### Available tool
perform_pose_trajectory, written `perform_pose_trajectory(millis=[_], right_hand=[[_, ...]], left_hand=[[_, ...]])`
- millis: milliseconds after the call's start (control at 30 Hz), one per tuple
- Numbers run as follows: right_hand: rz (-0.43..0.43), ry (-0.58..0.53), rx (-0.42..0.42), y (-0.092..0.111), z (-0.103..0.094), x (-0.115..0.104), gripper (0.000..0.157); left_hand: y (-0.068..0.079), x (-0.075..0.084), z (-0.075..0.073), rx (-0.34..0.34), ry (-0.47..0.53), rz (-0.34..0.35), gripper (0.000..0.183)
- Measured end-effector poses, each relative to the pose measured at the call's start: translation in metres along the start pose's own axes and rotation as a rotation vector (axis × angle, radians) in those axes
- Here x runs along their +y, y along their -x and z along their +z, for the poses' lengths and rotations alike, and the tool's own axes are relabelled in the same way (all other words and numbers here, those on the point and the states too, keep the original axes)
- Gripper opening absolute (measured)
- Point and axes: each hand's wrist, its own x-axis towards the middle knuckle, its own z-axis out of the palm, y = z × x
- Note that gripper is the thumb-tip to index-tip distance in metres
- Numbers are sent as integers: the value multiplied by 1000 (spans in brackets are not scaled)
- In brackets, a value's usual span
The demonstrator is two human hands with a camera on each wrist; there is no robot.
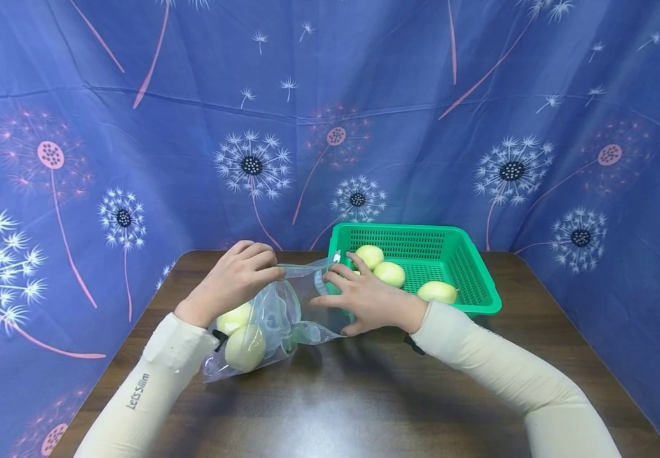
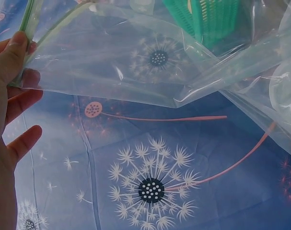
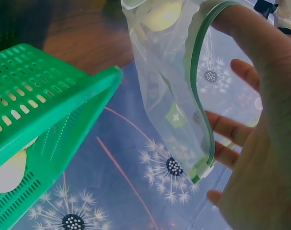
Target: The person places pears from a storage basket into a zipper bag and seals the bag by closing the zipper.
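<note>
A clear zip bag (image 1: 272, 318) with a green zip strip lies stretched between my two hands. Two pale yellow-green fruits (image 1: 245, 348) show through its plastic at the left end. My left hand (image 1: 240, 278) pinches the bag's edge between thumb and finger, as the left wrist view shows; its other fingers (image 2: 28, 139) stand loose. At the bag's mouth, my right hand (image 1: 372, 300) has its fingers spread, the thumb and fingers touching the zip strip (image 3: 195, 72). A white slider (image 3: 207, 170) sits at one end of that strip.
Just beyond my right hand stands a green perforated basket (image 1: 481, 280) holding several pale yellow-green fruits (image 1: 437, 292). Both stand on a brown wooden table (image 1: 330, 413). A blue cloth with dandelion print (image 1: 192, 146) hangs behind and along the sides.
</note>
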Motion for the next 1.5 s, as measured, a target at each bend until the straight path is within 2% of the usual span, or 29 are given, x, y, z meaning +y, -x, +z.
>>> perform_pose_trajectory(millis=[233, 467, 700, 967, 1233, 1500], right_hand=[[-88, -74, 68, 1, -7, 8, 69], [-106, -71, 95, 2, -15, 14, 68], [-105, -82, 179, 2, -24, 23, 59], [-76, -90, 229, 4, -36, 39, 59], [-15, -109, 197, 8, -37, 54, 59], [65, -88, 156, 10, -25, 76, 60]], left_hand=[[-1, 1, -1, -6, 2, -5, 14], [-1, 1, 1, 11, 6, 5, 11], [0, 1, 2, 3, 9, -4, 12], [1, 1, 1, -11, 11, -19, 12], [1, 2, 2, -11, 19, -20, 12], [2, 3, 3, 1, 30, -17, 13]])
